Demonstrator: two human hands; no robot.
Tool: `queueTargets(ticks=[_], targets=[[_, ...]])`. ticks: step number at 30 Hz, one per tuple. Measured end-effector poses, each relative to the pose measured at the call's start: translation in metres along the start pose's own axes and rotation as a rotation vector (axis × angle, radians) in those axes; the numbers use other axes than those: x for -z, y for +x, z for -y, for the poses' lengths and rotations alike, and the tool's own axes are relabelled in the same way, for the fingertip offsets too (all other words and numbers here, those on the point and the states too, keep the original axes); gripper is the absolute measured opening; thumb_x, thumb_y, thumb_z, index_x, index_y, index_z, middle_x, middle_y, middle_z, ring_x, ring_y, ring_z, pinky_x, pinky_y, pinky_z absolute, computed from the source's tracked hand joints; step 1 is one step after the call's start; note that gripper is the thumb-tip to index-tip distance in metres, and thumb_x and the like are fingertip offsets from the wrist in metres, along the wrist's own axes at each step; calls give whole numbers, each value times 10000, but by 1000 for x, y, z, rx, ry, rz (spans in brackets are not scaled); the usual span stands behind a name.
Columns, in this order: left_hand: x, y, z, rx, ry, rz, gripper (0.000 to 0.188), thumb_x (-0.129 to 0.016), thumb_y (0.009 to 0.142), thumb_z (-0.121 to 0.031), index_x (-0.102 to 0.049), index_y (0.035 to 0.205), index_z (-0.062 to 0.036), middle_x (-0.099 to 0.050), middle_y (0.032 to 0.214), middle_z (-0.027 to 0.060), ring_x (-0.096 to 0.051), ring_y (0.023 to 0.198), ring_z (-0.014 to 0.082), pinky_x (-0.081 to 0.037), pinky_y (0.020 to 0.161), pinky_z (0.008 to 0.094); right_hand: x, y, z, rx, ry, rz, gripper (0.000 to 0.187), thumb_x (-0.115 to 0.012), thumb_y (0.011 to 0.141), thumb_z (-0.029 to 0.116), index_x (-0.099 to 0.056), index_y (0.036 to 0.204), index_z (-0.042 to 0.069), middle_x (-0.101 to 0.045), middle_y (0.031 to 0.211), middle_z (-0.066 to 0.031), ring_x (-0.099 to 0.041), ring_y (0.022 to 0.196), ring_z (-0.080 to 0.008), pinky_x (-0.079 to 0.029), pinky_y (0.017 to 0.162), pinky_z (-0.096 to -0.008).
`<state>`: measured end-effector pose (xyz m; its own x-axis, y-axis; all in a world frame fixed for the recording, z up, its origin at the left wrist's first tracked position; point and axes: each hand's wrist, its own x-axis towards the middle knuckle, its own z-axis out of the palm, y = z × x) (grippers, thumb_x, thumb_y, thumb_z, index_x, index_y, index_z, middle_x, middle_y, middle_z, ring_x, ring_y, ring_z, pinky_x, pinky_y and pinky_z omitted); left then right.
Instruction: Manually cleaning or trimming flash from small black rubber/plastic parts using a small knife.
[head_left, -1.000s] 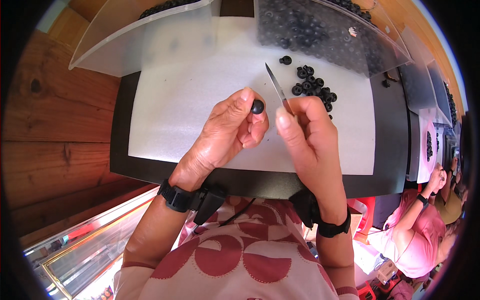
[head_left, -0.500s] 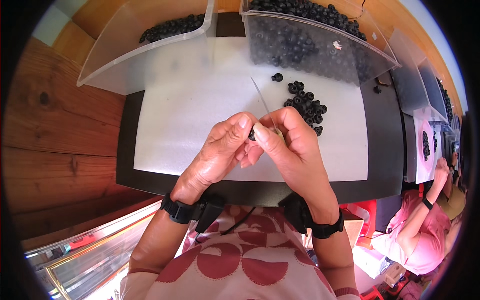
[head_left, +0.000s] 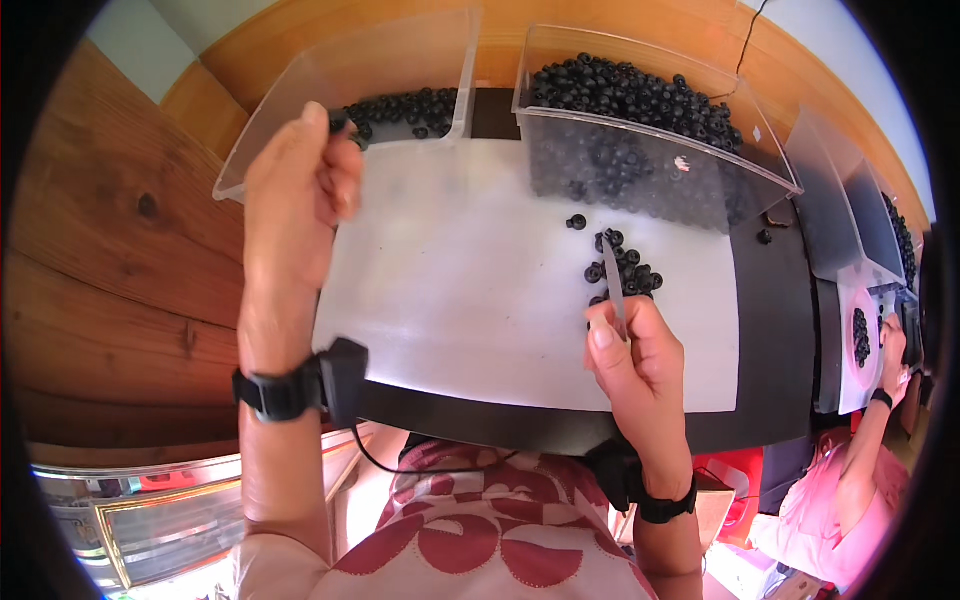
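While a small knife [head_left: 613,277] is gripped in the right hand [head_left: 640,360], its blade held over a loose cluster of black pieces [head_left: 645,278], a single black part [head_left: 338,123] is pinched at the fingertips of the left hand [head_left: 300,190], beside the left clear bin [head_left: 467,75]. Similar parts are heaped there and in the fuller right bin [head_left: 640,129]. The worktop [head_left: 775,340] is partly covered by a white sheet [head_left: 450,270].

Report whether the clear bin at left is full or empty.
Neither: the left bin is partly filled; black pieces lie only in its lower part.
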<state>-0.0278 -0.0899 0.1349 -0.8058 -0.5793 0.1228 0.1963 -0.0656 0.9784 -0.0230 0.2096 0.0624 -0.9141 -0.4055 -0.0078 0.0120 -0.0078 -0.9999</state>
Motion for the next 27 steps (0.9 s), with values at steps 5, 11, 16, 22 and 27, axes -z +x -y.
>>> queueTargets(ticks=[5, 11, 16, 22, 27], targets=[[0, 11, -7, -93, 140, -108, 287, -611, 1018, -275, -617, 1116, -6, -613, 834, 22, -488, 587, 72, -368, 520, 231, 19, -13, -2, 14, -47, -62, 191, -632, 1022, 186, -589, 1050, 2, -592, 874, 15, -512, 751, -54, -440, 683, -219], [-36, -39, 15, 102, 419, 354, 203, -583, 1018, -223, -683, 1129, -86, -557, 792, -49, -430, 645, 22, -327, 546, 200, 44, -17, -3, -32, 31, -166, 197, -642, 1018, 187, -600, 1070, 2, -600, 901, 4, -527, 764, -56, -447, 687, -222], [-94, -32, 76, 3, 850, 761, 284, -572, 1007, -231, -604, 1227, -55, -660, 846, 87, -627, 772, 242, -500, 723, 383, 43, -19, 5, -22, 24, -131, 186, -647, 1015, 175, -602, 1067, 2, -601, 889, 5, -525, 760, -57, -443, 680, -221], [-139, -16, 98, -130, 1381, 814, 264, -589, 978, -221, -538, 1173, -52, -708, 984, 215, -684, 948, 418, -523, 794, 543, 50, -24, 5, -64, -15, -124, 182, -655, 1011, 176, -601, 1060, 9, -589, 820, 17, -513, 746, -51, -436, 669, -217], [-152, -9, 116, -181, 1458, 811, 230, -607, 963, -186, -537, 1121, -34, -712, 959, 200, -687, 927, 427, -531, 780, 547, 52, -21, 9, -55, -8, -105, 182, -652, 1015, 180, -599, 1055, 11, -582, 807, 18, -509, 739, -48, -431, 659, -217]])
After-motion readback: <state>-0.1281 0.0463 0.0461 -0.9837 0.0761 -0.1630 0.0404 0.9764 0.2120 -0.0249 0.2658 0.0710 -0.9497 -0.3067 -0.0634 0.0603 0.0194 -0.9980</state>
